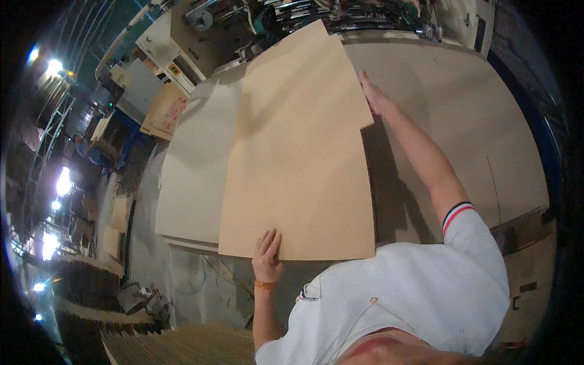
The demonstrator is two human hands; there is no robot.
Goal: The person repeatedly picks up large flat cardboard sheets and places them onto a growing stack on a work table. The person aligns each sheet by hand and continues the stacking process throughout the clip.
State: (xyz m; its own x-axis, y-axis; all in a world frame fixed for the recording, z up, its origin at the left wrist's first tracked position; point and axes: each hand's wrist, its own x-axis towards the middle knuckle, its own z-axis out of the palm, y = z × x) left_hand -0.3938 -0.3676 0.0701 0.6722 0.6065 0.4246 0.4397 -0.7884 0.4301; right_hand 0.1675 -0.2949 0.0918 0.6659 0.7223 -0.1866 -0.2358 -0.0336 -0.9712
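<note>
A large tan board (298, 146) lies lifted over a wide stack of similar sheets (194, 170). My left hand (267, 252) grips the board's near edge, fingers on top of it. My right hand (372, 92) reaches far out and holds the board's right edge near its far end. The board casts a shadow on the sheets below, at its right side. My white shirt with a striped sleeve cuff fills the lower right.
More flat sheets (462, 109) spread out to the right. Machinery (201, 36) stands beyond the stack at the top. A smaller pile of boards (164, 109) lies at the left. Floor and stacked material (182, 340) are below the stack's near edge.
</note>
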